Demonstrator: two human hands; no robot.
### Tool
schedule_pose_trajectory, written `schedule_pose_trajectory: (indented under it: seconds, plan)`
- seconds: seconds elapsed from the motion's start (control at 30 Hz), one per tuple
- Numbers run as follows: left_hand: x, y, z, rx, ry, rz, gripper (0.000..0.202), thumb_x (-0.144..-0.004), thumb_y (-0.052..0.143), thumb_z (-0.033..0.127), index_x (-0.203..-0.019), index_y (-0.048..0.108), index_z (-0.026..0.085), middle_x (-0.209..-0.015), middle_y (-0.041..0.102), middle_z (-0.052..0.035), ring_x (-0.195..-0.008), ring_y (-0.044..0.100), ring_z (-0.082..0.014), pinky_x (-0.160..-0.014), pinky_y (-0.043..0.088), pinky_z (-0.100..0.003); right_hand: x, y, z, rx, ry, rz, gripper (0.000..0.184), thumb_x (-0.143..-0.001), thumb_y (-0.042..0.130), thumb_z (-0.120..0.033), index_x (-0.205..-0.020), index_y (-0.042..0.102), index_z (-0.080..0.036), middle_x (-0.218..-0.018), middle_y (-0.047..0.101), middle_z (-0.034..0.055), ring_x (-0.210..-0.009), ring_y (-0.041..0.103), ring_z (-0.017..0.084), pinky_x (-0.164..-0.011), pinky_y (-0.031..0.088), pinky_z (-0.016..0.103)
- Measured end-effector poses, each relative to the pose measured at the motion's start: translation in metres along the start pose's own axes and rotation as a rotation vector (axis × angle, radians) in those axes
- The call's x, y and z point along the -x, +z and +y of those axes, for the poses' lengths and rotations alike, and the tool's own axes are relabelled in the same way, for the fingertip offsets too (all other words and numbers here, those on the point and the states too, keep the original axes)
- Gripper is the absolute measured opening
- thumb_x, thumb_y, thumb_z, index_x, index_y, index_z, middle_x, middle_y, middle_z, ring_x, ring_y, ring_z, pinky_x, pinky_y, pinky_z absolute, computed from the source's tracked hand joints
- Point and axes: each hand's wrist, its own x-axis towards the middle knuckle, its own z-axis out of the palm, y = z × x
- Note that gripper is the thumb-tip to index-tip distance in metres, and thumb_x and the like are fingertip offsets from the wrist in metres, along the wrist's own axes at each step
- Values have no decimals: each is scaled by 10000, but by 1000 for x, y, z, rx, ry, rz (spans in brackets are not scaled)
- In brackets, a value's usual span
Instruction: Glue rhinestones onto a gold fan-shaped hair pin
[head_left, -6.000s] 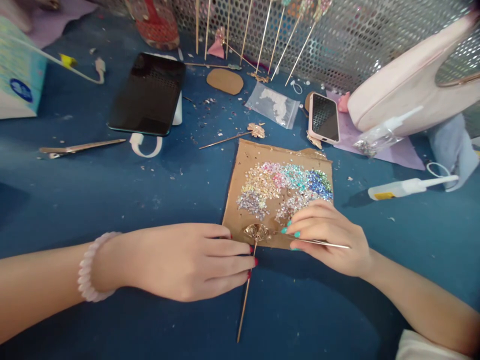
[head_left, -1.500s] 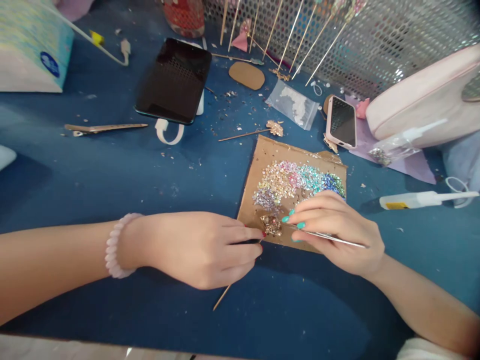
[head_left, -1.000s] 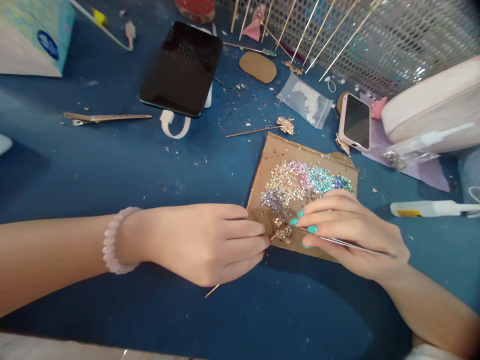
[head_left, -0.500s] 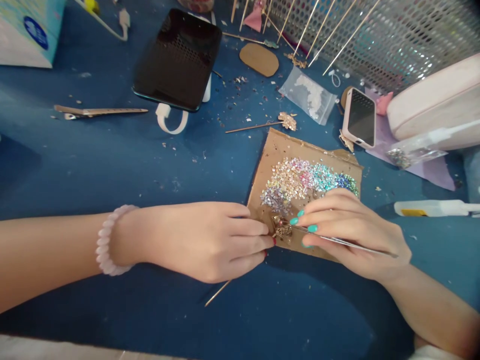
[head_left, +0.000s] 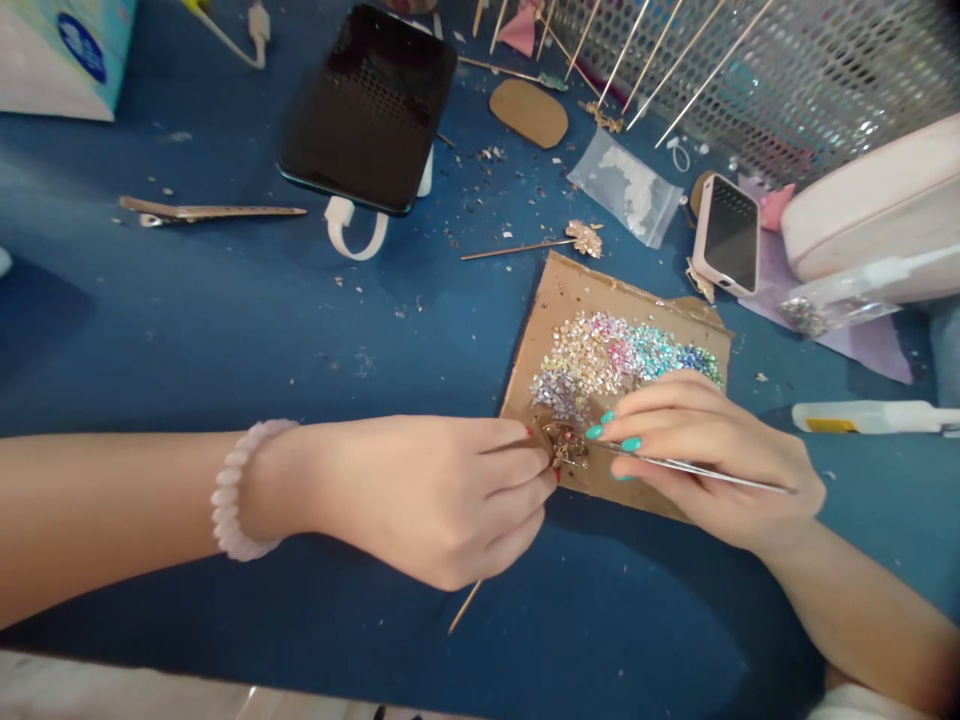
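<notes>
My left hand (head_left: 442,490), with a pale beaded bracelet at the wrist, is closed on a gold-coloured hairpin. The hairpin's openwork head (head_left: 568,446) shows past my fingertips, and its thin stick (head_left: 465,607) comes out below the hand. My right hand (head_left: 709,455) pinches metal tweezers (head_left: 697,470), their tips at the hairpin's head. Whether the tips hold a gem I cannot tell. Under both hands' fingers lies a piece of cardboard (head_left: 637,282), on which small rhinestones (head_left: 592,355) are heaped by colour: cream, pink, turquoise, blue and greyish violet.
Beyond the cardboard lie another hairpin (head_left: 585,239), a zip bag of white bits (head_left: 628,190) and a pink-edged phone (head_left: 727,236). A glue bottle (head_left: 862,418) is at the right. Farther left are a black tablet-like device (head_left: 371,110) and a hair clip (head_left: 214,212). Sticks lean against a mesh basket (head_left: 810,70).
My left hand has turned slightly, and the hairpin's stick end has swung a little to the right. The tweezers stay at the hairpin's head. The whole view has shifted slightly.
</notes>
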Motion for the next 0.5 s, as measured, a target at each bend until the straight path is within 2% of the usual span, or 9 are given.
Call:
schedule_pose_trajectory:
  seconds: [0.03, 0.1, 0.27, 0.5]
  plan:
    - [0, 0, 0, -55, 111, 16, 304, -948, 397, 174, -1009, 694, 162, -1004, 712, -55, -939, 661, -182, -866, 540, -291, 0, 0, 0, -1, 2, 0, 217, -735, 725, -126, -879, 611, -241, -811, 730, 2, -774, 696, 190, -718, 527, 383]
    - [0, 0, 0, -139, 249, 43, 274, -920, 440, 145, -1022, 691, 112, -1028, 703, -112, -950, 670, -233, -841, 561, -331, 0, 0, -1, -3, 7, -1, 221, -736, 723, -120, -885, 613, -242, -815, 731, 6, -773, 696, 193, -716, 529, 387]
    - [0, 0, -1, -144, 303, 70, 262, -912, 463, 176, -1011, 700, 126, -1019, 706, -119, -916, 692, -232, -762, 598, -294, -2, 0, -2, -16, -1, -16, 213, -737, 727, -118, -865, 603, -236, -805, 732, 10, -763, 698, 190, -694, 527, 377]
    - [1, 1, -3, -79, 321, 82, 265, -922, 440, 158, -991, 691, 109, -1012, 707, -124, -920, 692, -231, -762, 599, -294, -6, 2, -4, -23, -3, -68, 179, -759, 715, -135, -862, 595, -219, -795, 730, 14, -771, 694, 177, -699, 527, 364]
